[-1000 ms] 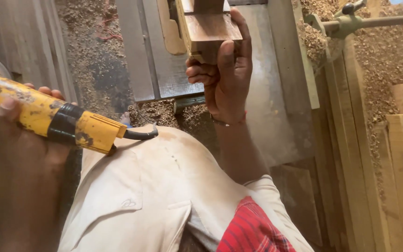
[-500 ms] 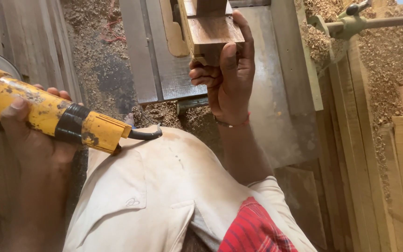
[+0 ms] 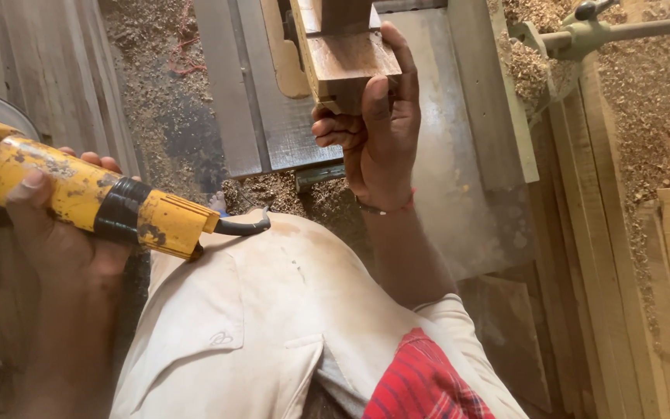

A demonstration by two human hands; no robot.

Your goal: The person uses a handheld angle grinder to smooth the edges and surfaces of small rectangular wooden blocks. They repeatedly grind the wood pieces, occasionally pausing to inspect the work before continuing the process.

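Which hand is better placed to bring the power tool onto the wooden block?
Left, probably. The left hand already grips the worn yellow power tool beside the body, while the right hand is wrapped around the brown rectangular wooden block, steadying it over the grey metal machine table.

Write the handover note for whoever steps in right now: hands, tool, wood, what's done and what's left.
Left hand: gripped around the yellow power tool, its black cord trailing over the lap; the working end is out of view.
Right hand: holding the end of a brown wooden block above the grey metal machine table.
Sawdust lies thick on the planks to the right.
Done: tool and block both in hand.
Left: tool and block are apart; no contact between them yet.
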